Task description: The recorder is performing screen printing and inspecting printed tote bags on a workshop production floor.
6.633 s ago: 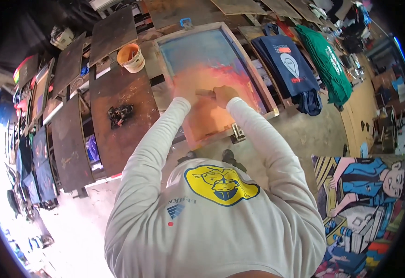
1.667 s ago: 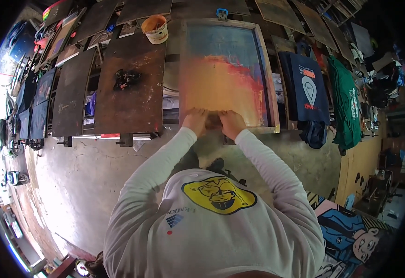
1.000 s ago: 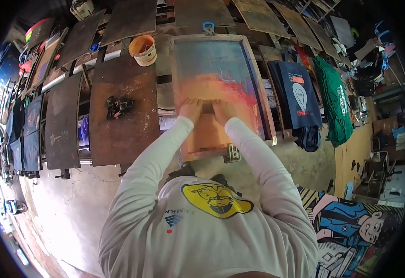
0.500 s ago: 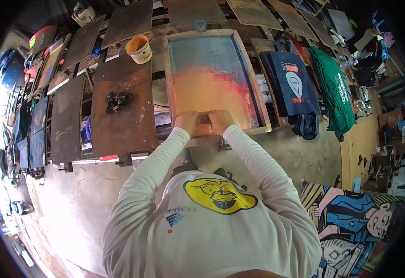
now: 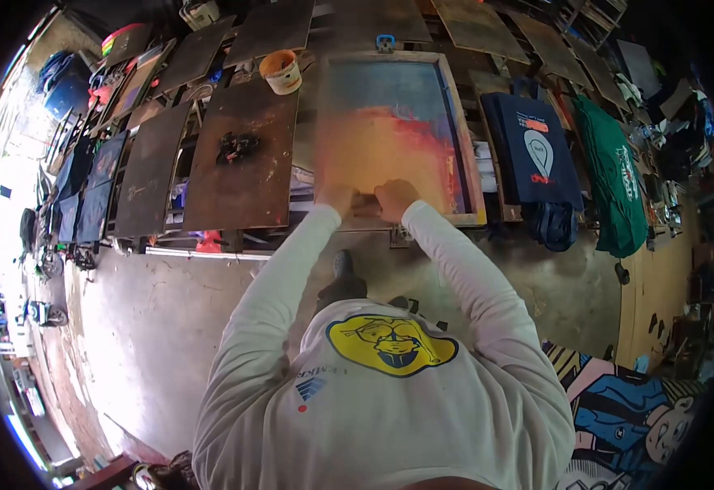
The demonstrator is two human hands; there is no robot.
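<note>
Both of my hands hold a dark squeegee across the near end of a wooden-framed printing screen, its mesh smeared blue above and orange, yellow and red below. My left hand grips the squeegee's left part, somewhat blurred. My right hand has its fingers wrapped over the right part. A blue-handled clamp sits beyond the screen's far edge. The printed surface under the screen is hidden.
Left are dark boards, a crumpled black lump and an orange-stained bucket. Right lie stacked navy bags and green garments. A concrete floor and a painted cartoon picture show lower down.
My hands and the squeegee have kept shifting along the screen, near its middle a second ago and at the near end now. The surroundings shift slightly as the view moves.
</note>
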